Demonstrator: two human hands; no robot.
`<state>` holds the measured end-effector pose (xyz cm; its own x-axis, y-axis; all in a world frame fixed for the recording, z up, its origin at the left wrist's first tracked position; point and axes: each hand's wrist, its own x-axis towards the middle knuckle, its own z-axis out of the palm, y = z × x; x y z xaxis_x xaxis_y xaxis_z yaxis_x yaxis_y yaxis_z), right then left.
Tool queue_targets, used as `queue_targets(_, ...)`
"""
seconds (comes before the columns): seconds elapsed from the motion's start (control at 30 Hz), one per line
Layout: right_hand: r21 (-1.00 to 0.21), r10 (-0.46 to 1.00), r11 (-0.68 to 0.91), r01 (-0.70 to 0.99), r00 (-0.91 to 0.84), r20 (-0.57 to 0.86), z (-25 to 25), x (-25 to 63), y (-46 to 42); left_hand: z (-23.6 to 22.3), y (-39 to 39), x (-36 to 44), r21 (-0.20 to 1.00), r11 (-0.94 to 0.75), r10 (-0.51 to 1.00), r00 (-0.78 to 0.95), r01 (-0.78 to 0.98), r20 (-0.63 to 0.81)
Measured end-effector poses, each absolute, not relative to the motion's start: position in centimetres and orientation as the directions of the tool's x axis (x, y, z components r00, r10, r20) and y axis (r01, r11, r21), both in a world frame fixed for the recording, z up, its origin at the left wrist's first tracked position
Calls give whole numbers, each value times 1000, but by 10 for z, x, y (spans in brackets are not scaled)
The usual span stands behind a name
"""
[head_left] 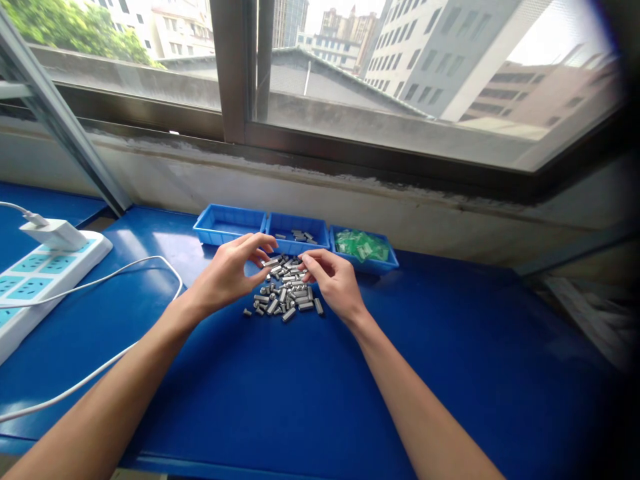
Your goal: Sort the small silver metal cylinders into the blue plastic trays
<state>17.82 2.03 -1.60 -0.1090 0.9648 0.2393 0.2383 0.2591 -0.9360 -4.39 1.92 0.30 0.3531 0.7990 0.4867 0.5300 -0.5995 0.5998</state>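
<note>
A loose pile of small silver metal pieces (287, 293) lies on the blue table, some long like hex standoffs, others short like screws. Over the pile's left side, my left hand (233, 270) is open, its thumb and fingers apart. At the upper right of the pile is my right hand (333, 277), with thumb and index finger closed together. Whatever they may pinch is too small to make out. Just behind the hands, a blue bin (299, 245) contains several metal pieces.
Left of the middle bin stands another blue bin (220, 235); to its right, a third holds green plastic bags (361, 245). A white power strip (50, 267) with a plugged-in charger (53, 233) and a looping white cable (165, 259) occupies the table's left. Behind runs a window wall (300, 180).
</note>
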Motion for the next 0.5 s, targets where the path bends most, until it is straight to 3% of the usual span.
queue_targets(0.2,-970,955,176,166,-268,128,-10,173,13,1,15,-35,678,-627,779,347,384,523)
queue_targets(0.5,-987,953,128,95,-286,96,-7,170,13,-1,13,-32,734,-598,797,336,321,502)
